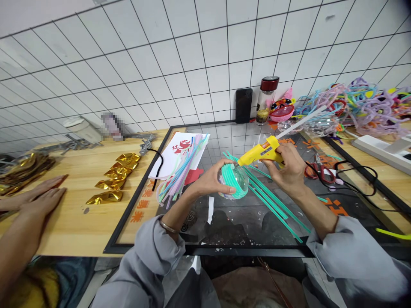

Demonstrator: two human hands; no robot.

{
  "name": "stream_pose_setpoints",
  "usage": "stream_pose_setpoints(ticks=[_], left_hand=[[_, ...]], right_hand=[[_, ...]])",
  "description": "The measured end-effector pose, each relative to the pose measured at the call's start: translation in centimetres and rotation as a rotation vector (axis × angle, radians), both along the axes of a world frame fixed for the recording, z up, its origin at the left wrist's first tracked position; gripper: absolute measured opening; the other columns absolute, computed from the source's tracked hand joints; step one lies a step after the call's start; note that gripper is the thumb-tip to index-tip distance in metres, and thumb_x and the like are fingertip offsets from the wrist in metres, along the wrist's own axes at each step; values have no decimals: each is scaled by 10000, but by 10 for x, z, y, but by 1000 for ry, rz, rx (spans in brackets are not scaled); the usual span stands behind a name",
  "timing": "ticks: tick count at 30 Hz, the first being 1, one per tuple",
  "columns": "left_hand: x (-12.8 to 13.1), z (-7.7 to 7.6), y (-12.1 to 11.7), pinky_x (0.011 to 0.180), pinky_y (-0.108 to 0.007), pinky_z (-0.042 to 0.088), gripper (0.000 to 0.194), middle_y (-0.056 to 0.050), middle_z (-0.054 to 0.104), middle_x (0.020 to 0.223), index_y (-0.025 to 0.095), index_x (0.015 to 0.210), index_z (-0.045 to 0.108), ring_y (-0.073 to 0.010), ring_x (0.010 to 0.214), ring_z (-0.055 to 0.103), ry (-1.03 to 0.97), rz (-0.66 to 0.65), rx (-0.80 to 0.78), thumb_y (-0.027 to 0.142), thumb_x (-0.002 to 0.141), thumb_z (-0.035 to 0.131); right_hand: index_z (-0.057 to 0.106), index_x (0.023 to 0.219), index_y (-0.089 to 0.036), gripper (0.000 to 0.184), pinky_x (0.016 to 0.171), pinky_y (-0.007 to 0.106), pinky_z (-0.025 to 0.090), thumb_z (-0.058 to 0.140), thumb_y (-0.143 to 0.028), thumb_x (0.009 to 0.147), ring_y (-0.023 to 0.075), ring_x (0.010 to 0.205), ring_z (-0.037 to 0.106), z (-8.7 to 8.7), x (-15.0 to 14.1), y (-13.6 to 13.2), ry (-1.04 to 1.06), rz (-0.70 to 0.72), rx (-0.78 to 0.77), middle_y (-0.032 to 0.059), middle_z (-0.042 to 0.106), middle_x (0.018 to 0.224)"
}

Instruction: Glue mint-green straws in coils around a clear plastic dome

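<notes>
My left hand [213,179] is wrapped round a clear round plastic bowl [241,179], tilted on its side above the dark glass panel. Green pipe cleaners [231,182] run in rows around part of its wall. In my right hand [289,164] is a yellow hot glue gun [261,152], its nozzle at the upper edge of the green rows. A long white glue stick [302,122] juts from the gun's rear. Below the gun, several loose green pipe cleaners [272,203] lie on the panel.
Pastel pipe cleaners [184,171] lie on white paper [167,160] at left. Red-handled scissors [317,169], a black cord [356,192] and a power strip [382,149] are at right. A phone [243,105] and bottle [266,100] stand by the wall. Another person's hands [41,196] rest near gold foil pieces [118,175].
</notes>
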State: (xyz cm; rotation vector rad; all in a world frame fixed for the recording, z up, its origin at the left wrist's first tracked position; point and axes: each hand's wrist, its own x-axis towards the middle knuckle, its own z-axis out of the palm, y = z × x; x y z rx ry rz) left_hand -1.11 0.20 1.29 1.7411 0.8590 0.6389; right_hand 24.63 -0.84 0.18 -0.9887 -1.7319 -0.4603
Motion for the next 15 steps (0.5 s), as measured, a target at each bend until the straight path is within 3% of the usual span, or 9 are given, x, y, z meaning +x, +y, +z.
stream_pose_setpoints(ticks=[15], left_hand=[[0,0,0,869,-366,446,828,-75,570,1146,183,1222,511,-245,995,551,-15,-8,2,417,512,868]], right_hand=[[518,966,-236,188,633,340,468,658,-298,857,217,748,603,1,-1,0,7,-6,43,41,606,831]])
